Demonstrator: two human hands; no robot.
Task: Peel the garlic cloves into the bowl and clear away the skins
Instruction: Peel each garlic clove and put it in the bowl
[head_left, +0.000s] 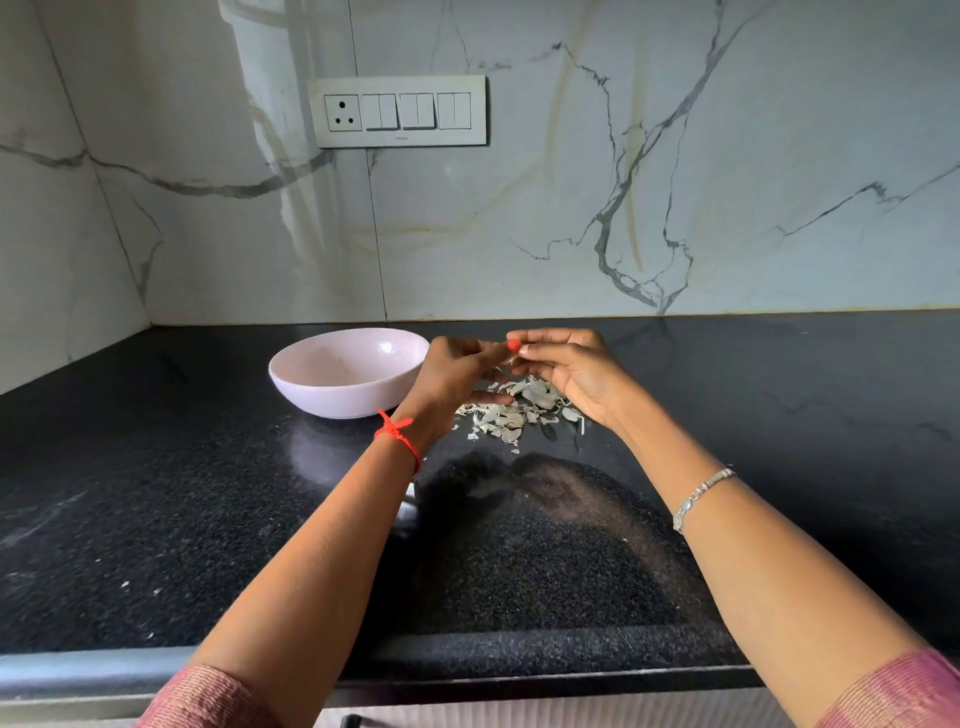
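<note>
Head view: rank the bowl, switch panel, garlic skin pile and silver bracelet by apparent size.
1. bowl and switch panel: about alike, unranked
2. garlic skin pile
3. silver bracelet, though nearest the camera

Pink ribbed sleeves (208, 696), red thread (399, 435) L wrist, silver bracelet (702, 493) R wrist
</note>
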